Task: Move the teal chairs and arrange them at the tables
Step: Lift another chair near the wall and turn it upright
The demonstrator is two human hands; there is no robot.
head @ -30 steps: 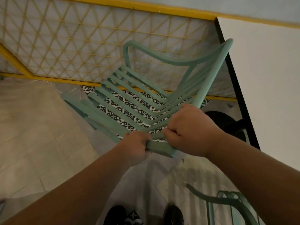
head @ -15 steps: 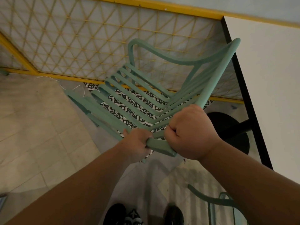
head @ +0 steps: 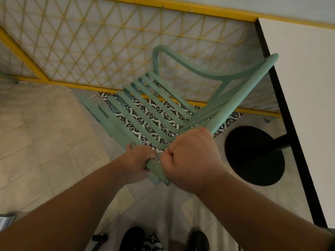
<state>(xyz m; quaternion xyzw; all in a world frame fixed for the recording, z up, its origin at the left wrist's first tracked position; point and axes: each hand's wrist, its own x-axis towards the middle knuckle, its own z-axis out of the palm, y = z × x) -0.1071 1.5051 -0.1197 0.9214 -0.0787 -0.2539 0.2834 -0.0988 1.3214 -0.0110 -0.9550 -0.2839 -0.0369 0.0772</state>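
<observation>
A teal slatted chair (head: 163, 109) is tilted in front of me, its seat slats running away toward the yellow lattice screen. My left hand (head: 138, 164) and my right hand (head: 192, 158) both grip the top rail of its backrest, side by side. The white table (head: 304, 98) with a black edge stands right beside the chair's right armrest. The chair's legs are mostly hidden under the seat.
The table's black round base (head: 253, 156) and post sit on the floor to the right of the chair. A yellow lattice screen (head: 112, 44) closes off the far side. Patterned tiles (head: 145, 116) lie under the chair, beige floor tiles to the left. My shoes (head: 134, 240) show at the bottom.
The chair and both hands have shifted to the right, closer to the table. The second teal chair at the bottom right has left the view.
</observation>
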